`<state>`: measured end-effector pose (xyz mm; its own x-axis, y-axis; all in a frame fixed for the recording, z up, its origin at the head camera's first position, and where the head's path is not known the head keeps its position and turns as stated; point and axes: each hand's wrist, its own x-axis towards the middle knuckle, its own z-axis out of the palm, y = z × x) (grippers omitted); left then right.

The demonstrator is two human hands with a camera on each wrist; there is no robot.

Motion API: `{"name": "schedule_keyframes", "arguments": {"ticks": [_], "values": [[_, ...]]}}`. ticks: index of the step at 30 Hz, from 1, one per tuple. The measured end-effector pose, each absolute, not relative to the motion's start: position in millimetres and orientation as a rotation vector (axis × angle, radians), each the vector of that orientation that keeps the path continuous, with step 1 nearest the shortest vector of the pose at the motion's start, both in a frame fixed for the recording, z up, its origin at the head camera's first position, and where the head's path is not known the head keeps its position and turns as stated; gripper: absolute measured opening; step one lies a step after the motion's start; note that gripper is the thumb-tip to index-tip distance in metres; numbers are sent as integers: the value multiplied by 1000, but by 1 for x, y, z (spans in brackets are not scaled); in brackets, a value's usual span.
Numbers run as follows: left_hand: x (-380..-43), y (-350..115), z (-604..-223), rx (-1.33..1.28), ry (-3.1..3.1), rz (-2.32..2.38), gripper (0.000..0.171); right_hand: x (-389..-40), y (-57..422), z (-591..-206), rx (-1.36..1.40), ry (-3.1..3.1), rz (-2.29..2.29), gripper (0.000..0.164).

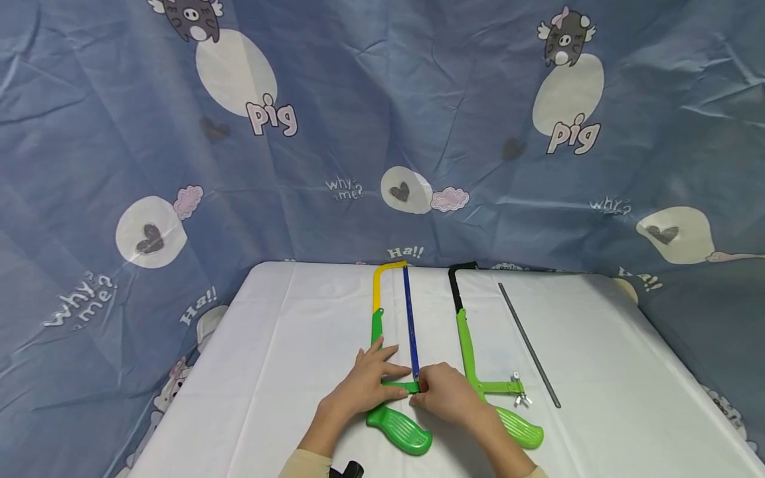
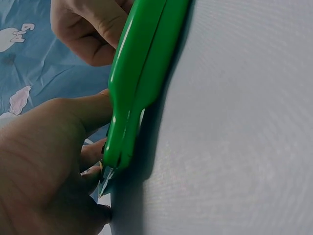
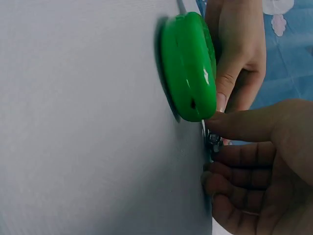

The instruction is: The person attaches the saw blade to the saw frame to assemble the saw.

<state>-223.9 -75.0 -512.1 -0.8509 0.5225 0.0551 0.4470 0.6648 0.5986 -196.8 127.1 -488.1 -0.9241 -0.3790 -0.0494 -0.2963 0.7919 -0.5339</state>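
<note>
A hacksaw with a green handle [image 1: 399, 430], yellow front frame [image 1: 376, 285] and blue blade [image 1: 411, 325] lies flat on the white table. Across its green frame rests my left hand [image 1: 372, 380], fingers spread and fairly straight, thumb and forefinger on either side of the short green arm [image 1: 399, 386]. My right hand [image 1: 447, 393] is at the near end of the blade, fingers curled. In the right wrist view, its thumb and forefinger pinch a small metal wing nut [image 3: 214, 139] below the handle, partly hidden by the fingers.
To the right lies a second hacksaw [image 1: 468, 345], black and light green, with a wing nut [image 1: 522, 399] on its arm; the right forearm overlaps its handle. Farther right is a loose grey blade [image 1: 528, 345]. A blue printed cloth [image 1: 335, 133] hangs behind the table [image 1: 287, 345].
</note>
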Motion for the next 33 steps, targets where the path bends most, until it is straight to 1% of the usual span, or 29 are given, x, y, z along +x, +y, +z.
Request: {"name": "schedule_keyframes", "arguments": {"ticks": [6, 10, 17, 21, 25, 33], "values": [[-225, -74, -513, 802, 2765, 926, 41, -193, 121, -490, -533, 2958, -635, 38], [-225, -73, -512, 808, 2758, 926, 42, -192, 120, -489, -508, 2991, -630, 42], [-225, -77, -512, 810, 2744, 957, 42, -189, 122, -484, -321, 2844, -889, 28], [-225, -77, -512, 802, 2744, 967, 43, -190, 126, -483, -250, 2703, -1025, 28], [-224, -78, -512, 805, 2745, 961, 43, -191, 127, -482, -227, 2622, -1055, 27], [-222, -78, -511, 798, 2758, 974, 43, -189, 125, -481, -205, 2686, -1001, 12]]}}
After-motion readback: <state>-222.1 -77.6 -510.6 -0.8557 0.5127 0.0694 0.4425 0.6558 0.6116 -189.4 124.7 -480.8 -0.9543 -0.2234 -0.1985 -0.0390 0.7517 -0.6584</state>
